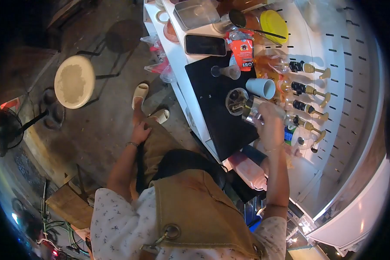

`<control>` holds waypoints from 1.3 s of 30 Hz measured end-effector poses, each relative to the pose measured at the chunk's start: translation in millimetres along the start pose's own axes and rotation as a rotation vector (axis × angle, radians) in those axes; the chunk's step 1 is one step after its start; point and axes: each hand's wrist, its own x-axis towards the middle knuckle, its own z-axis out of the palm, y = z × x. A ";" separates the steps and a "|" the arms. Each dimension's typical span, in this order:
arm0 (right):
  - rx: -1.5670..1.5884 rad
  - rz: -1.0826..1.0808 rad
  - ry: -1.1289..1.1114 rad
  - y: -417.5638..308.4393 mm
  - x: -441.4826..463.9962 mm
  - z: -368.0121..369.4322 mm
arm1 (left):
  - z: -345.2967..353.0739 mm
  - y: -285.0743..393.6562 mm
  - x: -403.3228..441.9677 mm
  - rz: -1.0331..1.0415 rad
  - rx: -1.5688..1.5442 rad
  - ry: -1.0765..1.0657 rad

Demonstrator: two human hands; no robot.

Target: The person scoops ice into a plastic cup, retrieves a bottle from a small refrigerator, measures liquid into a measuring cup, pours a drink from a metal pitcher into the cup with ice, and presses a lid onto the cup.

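Note:
My right hand [271, 120] is wrapped round a shiny metal cup [252, 109], tilted with its mouth toward a clear cup [229, 103]. That clear cup stands on a black mat [208, 89] and has dark contents; whether anything flows into it I cannot make out. Beside them is a pale blue cup [261, 88]. A small clear double-ended measuring cup [225, 72] lies or stands farther along the mat. My left hand [141, 131] rests on my trouser leg with nothing in it, its fingers lying along the cloth.
Several pump bottles [297, 88] line the white perforated panel [346, 86]. A phone [205, 45], a red pouch [242, 54], a yellow lid [274, 27] and a clear container [196, 14] sit on the counter. A pink bottle [248, 170] is near my right forearm; a round stool [74, 82] stands on the floor.

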 end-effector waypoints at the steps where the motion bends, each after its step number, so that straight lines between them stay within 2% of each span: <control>1: 0.070 0.027 0.057 2.5 1.1 -0.3 | 0.3 0.1 0.9 -0.001 -0.001 0.001; 4: 0.105 0.010 0.113 7.2 -1.0 1.8 | -13.3 20.3 0.2 0.108 -0.043 0.015; 6: 0.062 -0.032 0.112 11.0 -1.9 1.9 | -34.8 69.3 -4.5 0.335 0.006 -0.014; 7: 0.056 0.000 0.079 13.0 -1.8 1.8 | -36.9 91.3 -3.0 0.335 0.007 -0.014; 9: 0.056 0.041 0.051 17.2 -3.1 3.0 | -38.9 138.8 4.1 0.461 -0.191 -0.181; 11: 0.130 0.060 0.160 21.8 -4.7 3.4 | -48.3 198.1 3.7 0.727 -0.117 -0.122; 13: 0.126 0.020 0.165 20.3 -7.3 2.8 | -44.2 237.8 10.2 0.864 -0.146 -0.132; 18: 0.134 0.001 0.178 31.6 -18.3 9.6 | -22.4 293.7 28.7 0.876 -0.174 -0.164; 20: 0.374 0.082 0.224 33.6 -22.8 9.6 | -13.0 304.7 34.9 0.878 -0.177 -0.162; 24: 0.500 0.136 0.275 65.0 -44.3 34.2 | 10.7 312.6 49.7 0.984 -0.185 -0.102; 26: 0.600 0.249 0.306 81.9 -56.6 50.9 | 17.1 318.4 54.2 1.012 -0.179 -0.080; 30: 0.684 0.379 0.438 109.5 -85.4 94.2 | 24.7 328.6 58.6 0.933 -0.182 -0.056; 32: 0.993 0.643 0.572 130.6 -103.8 139.3 | 26.1 330.6 59.7 0.914 -0.177 -0.061; 33: 0.995 0.643 0.574 125.0 -106.2 142.3 | 26.2 330.7 58.9 0.920 -0.198 -0.048; 35: 1.397 0.881 0.580 106.0 -106.6 148.7 | 28.0 329.4 58.0 0.926 -0.214 -0.033; 36: 1.268 0.963 0.615 110.5 -111.3 169.6 | 31.9 328.5 57.8 0.916 -0.268 -0.037; 37: 1.272 0.963 0.614 103.2 -108.3 172.0 | 35.8 327.2 57.8 0.906 -0.323 -0.042; 39: 1.636 0.988 0.857 83.6 -100.5 179.5 | 43.4 325.2 59.4 0.930 -0.321 -0.029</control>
